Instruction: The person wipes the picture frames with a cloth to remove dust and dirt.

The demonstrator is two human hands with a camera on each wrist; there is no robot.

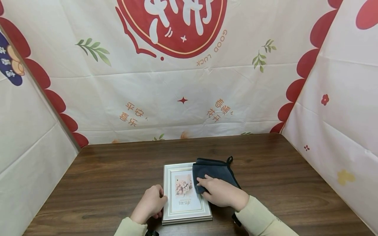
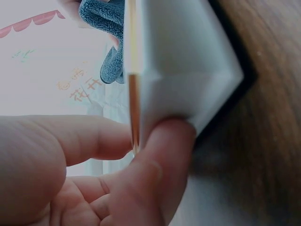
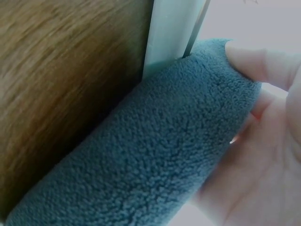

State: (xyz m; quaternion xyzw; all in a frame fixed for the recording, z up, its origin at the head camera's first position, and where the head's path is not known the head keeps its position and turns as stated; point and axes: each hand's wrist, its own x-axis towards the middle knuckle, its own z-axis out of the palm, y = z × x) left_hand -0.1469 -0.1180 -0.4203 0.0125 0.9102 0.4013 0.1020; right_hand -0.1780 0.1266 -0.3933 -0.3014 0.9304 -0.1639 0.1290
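Note:
A white picture frame (image 1: 186, 193) with a flower print lies flat on the dark wooden table (image 1: 112, 170), near its front edge. My left hand (image 1: 157, 200) grips the frame's left edge; the left wrist view shows the thumb (image 2: 160, 165) and a finger pinching the frame (image 2: 183, 70) near a corner. My right hand (image 1: 206, 185) holds a dark blue-grey cloth (image 1: 214, 168) against the right side of the frame. In the right wrist view the fingers (image 3: 254, 56) curl over the cloth (image 3: 155, 155) beside the frame's rim (image 3: 171, 33).
Printed cream and red sheets (image 1: 183, 82) wall in the table at the back, left and right. Bare wood (image 1: 295, 183) stretches to both sides of the frame and behind it. The cloth's loop (image 1: 229, 160) lies on the table past the frame.

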